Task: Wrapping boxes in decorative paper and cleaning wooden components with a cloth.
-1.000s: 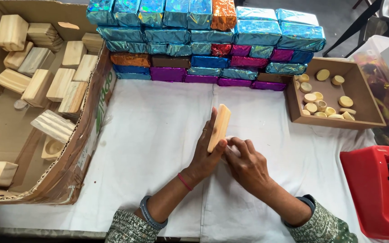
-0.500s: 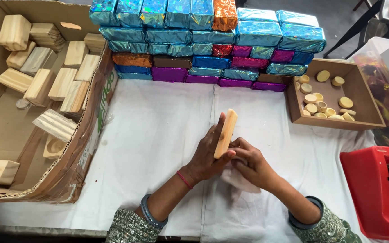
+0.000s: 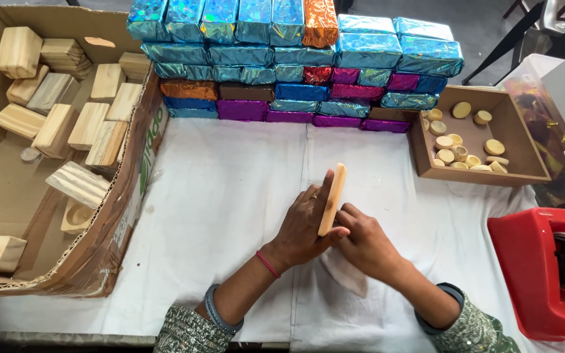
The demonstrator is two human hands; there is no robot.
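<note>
Since the earlier frame both hands have edged a little up the cloth and the block now stands more nearly upright on its long edge; everything else lies as it did.

A white cloth (image 3: 217,189) covers the table, with grey floor and dark chair legs beyond the far edge. At the left sits a big cardboard box (image 3: 125,216) of bare wooden blocks (image 3: 86,124). Along the back runs a stack of foil-wrapped blocks (image 3: 295,59), mostly blue, some purple, orange and brown. At the right are a red tape dispenser (image 3: 531,274) and a brown tray (image 3: 524,153) of small pale discs (image 3: 465,153).

The left hand (image 3: 302,222) is closed round the block (image 3: 332,198), fingers flat along its near face and thumb tip on its lower end. The right hand (image 3: 364,242) lies just beside it, fingers curled, fingertips touching the block's foot and a white sheet (image 3: 348,278) that lies on the cloth.

The block's far face is hidden. The sheet is hard to tell from the cloth. The dispenser is cut off at the right edge.
</note>
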